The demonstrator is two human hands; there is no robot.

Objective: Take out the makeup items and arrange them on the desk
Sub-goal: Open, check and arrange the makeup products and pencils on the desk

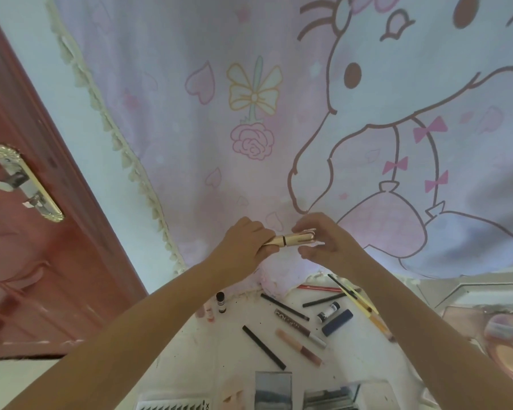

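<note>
I hold a gold tube with a thin black ring (pixel 290 240) level above the far edge of the white desk (pixel 234 344). My left hand (pixel 245 242) grips its left end. The fingertips of my right hand (pixel 326 241) pinch its right end. Below on the desk lie several makeup items: black pencils (pixel 263 347), a pink lip gloss (pixel 298 346), a brown tube with lettering (pixel 299 328), a dark blue stick (pixel 337 322), a small white bottle with a dark cap (pixel 328 311), a yellow brush (pixel 365 309) and a small black-capped vial (pixel 221 302).
A pink cartoon curtain (pixel 279 113) hangs behind the desk. A red door with a metal handle (pixel 27 184) stands at the left. A pink compact and a powder pan (pixel 507 341) lie at the right. Palettes and a lash card (pixel 273 389) sit along the near edge.
</note>
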